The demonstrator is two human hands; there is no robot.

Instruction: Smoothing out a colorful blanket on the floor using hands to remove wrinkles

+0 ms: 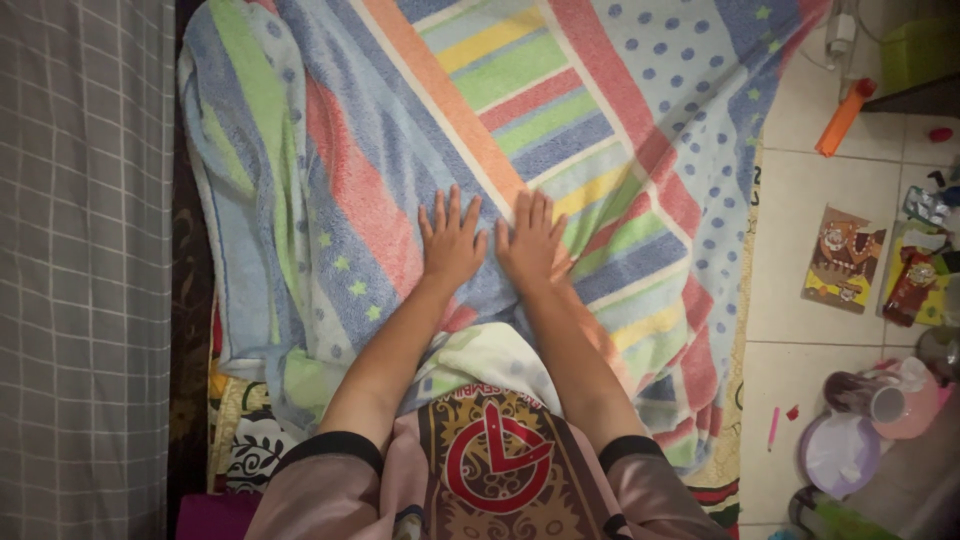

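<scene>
Head view. A soft terry blanket (480, 150) in diagonal stripes of blue, orange, green, yellow and pink, with dotted and starred bands, lies spread flat over a patterned mat (235, 420) and fills the centre of the frame from 9 to 3 o'clock. The left hand (452, 243) rests palm down on the blanket just left of centre, fingers spread wide toward 12 o'clock, holding nothing. The right hand (531, 240) lies flat just beside it at 3 o'clock of the left, fingers extended and close together, thumbs nearly touching, also holding nothing. A grey checked cloth (85, 270) runs along the 9 o'clock edge. On the pale tiled floor (800, 220) at 3 o'clock lie an orange tube (843, 118) and a printed card (843, 260); a lilac round lid (838, 455) sits at 4 o'clock.
</scene>
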